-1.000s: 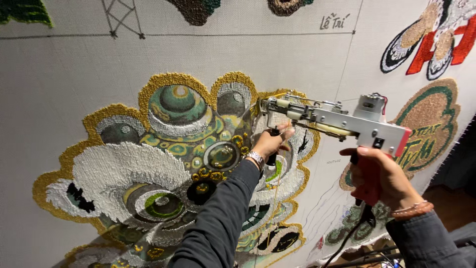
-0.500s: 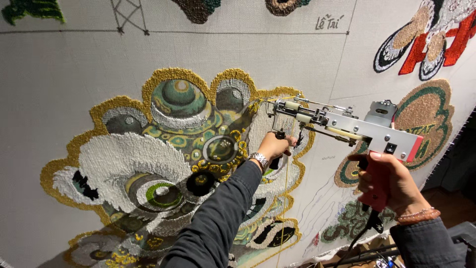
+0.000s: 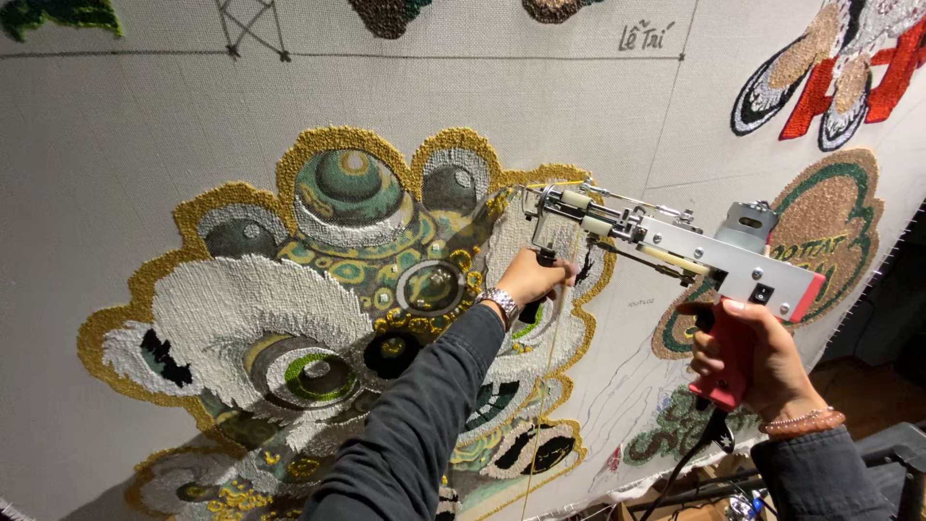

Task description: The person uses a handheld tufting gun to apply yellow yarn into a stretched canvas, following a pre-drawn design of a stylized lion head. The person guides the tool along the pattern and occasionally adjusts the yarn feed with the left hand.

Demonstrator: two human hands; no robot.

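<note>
Stretched white backing cloth (image 3: 145, 145), tufted lion face (image 3: 328, 289); your left hand (image 3: 529, 278) grips tufting gun (image 3: 675, 246) front handle, right hand (image 3: 748, 357) clenches its red grip.

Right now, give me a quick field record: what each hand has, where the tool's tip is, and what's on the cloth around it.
left hand: grips the front handle under the tufting gun's nose, wristwatch on the wrist
right hand: wrapped around the red rear grip, beaded bracelet on the wrist
tufting gun: grey body, tip at the cloth near the design's right edge
yarn: yellow strand hanging down from the nose
backing cloth: white, stretched upright
tufted design: gold-edged, green, white and grey, partly filled
cable: runs down from the grip
</note>
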